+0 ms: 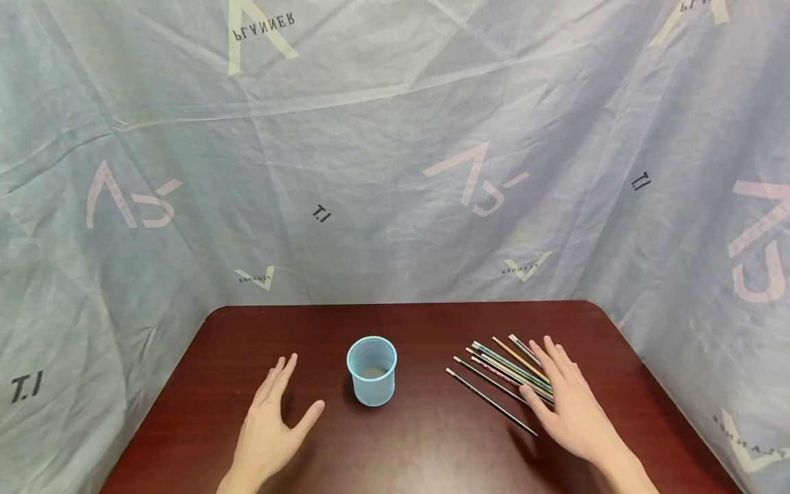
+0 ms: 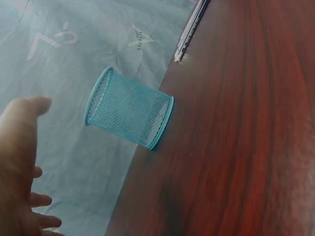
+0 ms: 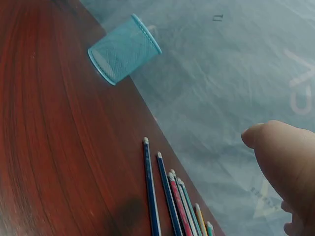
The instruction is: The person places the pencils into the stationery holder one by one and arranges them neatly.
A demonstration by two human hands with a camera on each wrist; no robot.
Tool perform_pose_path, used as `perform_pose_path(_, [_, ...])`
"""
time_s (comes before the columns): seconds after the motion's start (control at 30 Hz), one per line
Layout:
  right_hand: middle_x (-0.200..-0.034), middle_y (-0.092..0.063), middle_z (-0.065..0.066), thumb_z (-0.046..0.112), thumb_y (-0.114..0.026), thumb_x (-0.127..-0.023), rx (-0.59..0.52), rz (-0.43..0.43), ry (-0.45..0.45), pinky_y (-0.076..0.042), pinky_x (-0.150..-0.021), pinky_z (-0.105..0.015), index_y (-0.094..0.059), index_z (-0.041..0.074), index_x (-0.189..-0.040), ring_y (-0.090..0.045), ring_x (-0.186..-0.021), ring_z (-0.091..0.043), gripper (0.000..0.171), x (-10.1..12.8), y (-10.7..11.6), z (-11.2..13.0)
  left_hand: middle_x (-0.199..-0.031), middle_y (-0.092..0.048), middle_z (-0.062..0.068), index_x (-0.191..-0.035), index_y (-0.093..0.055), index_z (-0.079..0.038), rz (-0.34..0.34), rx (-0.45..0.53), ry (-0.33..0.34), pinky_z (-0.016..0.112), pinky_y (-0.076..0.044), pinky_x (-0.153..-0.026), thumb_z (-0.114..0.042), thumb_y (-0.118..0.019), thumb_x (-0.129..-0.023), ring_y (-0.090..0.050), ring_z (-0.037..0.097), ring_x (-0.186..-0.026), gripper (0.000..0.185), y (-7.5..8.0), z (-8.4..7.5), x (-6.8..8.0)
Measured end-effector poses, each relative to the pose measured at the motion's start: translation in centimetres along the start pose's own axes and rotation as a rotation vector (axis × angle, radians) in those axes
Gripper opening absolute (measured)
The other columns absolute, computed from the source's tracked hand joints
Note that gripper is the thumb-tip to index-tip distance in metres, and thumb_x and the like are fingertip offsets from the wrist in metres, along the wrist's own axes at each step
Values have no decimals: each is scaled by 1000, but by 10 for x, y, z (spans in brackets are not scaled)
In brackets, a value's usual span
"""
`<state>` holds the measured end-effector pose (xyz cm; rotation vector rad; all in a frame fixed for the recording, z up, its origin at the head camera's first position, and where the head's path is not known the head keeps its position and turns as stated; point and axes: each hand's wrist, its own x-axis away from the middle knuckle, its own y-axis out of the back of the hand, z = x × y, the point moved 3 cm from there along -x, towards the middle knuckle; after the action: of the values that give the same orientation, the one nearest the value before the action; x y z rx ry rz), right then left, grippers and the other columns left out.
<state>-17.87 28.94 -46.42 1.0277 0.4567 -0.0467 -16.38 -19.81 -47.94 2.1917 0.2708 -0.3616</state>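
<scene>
A light-blue mesh pen holder point(image 1: 373, 384) stands upright near the middle of the table, with no pencils in it. To its left my left hand point(image 1: 269, 422) hovers with fingers spread, apart from the holder; the left wrist view shows the holder point(image 2: 130, 108) beyond the thumb. Several pencils with pale ends point(image 1: 506, 367) lie loosely fanned on the right side of the table. Over their near ends is my right hand point(image 1: 570, 408), fingers extended and holding nothing. In the right wrist view the pencils point(image 3: 151, 191) lie below and left of the thumb.
The dark reddish-brown table point(image 1: 401, 453) has rounded far corners. Grey cloth point(image 1: 382, 171) printed with letters and logos hangs behind it and along both sides. One dark pencil point(image 1: 490, 401) lies slightly apart, nearest the holder.
</scene>
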Motion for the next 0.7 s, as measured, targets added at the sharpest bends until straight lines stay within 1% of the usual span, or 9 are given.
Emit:
perform_pose_path(0.17, [-174,-28,-24,30,-74,-102,-8,19,14,-21,-128,-71,-31,27,-168,-26,-159,-52,79,-5,-7,13,-161,-55,9,-162,-47,-27,-64,191,2,63,-51,-111,-37,-85,-91,-56,37,-145,81,-10,-2,-7])
perform_pose_path(0.3, [-174,-30,-19,30,-76,-100,-1,36,32,-29,-122,-73,-35,28,-167,-30,-158,-51,79,-10,-17,23,-155,-61,11,-158,-53,-24,-63,325,26,56,-56,-107,-28,-87,-90,-63,39,-137,76,-20,-2,-11])
perform_pose_path(0.37, [-174,-32,-16,29,-77,-98,20,30,54,-30,-126,-65,-37,27,-166,-33,-157,-49,79,-12,-21,27,-155,-61,11,-157,-53,-22,-37,378,40,56,-56,-106,-27,-87,-91,-63,40,-136,75,-27,-3,-14])
perform_pose_path(0.43, [-173,-35,-15,29,-79,-97,49,17,82,-25,-133,-49,-40,25,-165,-35,-157,-47,79,-14,-25,31,-155,-61,12,-157,-53,-21,-15,415,48,56,-56,-107,-27,-87,-90,-63,41,-137,75,-34,-5,-17])
perform_pose_path(0.5, [-172,-37,-14,28,-80,-96,64,15,103,-19,-135,-33,-40,25,-165,-36,-157,-45,79,-15,-29,35,-154,-61,13,-156,-54,-19,-3,447,47,57,-56,-107,-26,-88,-89,-63,42,-136,76,-41,-8,-20])
perform_pose_path(0.53, [-171,-38,-14,27,-80,-96,69,13,114,-20,-134,-32,-41,24,-164,-37,-157,-44,79,-15,-31,37,-153,-62,14,-156,-54,-18,0,458,45,58,-56,-107,-26,-89,-88,-64,43,-135,76,-44,-10,-21])
perform_pose_path(0.57, [-171,-38,-14,27,-80,-96,70,16,123,-21,-134,-32,-42,23,-164,-37,-157,-43,79,-16,-32,38,-152,-63,15,-156,-55,-17,0,469,40,59,-56,-106,-25,-89,-88,-64,43,-135,77,-47,-11,-23])
perform_pose_path(0.63, [-170,-40,-14,25,-81,-95,70,22,145,-32,-131,-45,-44,21,-163,-39,-156,-43,77,-17,-36,41,-151,-63,17,-155,-55,-16,4,488,37,60,-56,-106,-25,-91,-86,-65,44,-134,78,-52,-14,-25])
perform_pose_path(0.7, [-167,-45,-15,22,-82,-93,75,19,163,-43,-120,-55,-49,17,-159,-45,-152,-40,74,-17,-39,44,-151,-63,18,-155,-55,-17,11,501,35,60,-56,-107,-26,-92,-85,-65,43,-134,80,-57,-17,-28])
